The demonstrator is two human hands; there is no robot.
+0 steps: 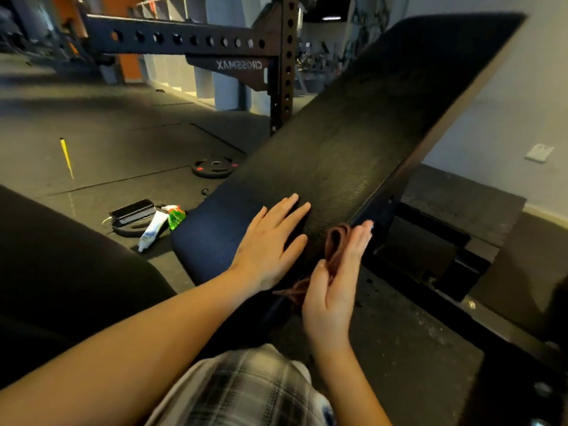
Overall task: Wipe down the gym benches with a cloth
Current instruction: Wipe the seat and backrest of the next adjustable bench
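A black padded gym bench (353, 130) slants up from the lower middle toward the upper right. My left hand (270, 241) lies flat on the lower end of its pad, fingers straight and spread. My right hand (335, 278) is at the pad's right edge and holds a folded brown cloth (336, 241) against that edge, thumb on one side and straight fingers on the other. Part of the cloth hangs below the hand.
A green spray bottle (175, 217), a white tube (150, 232), a dark phone-like block (132, 210) and a weight plate (215, 168) lie on the rubber floor at left. A perforated black rack (285, 66) stands behind. Another dark pad (61, 265) is at the lower left.
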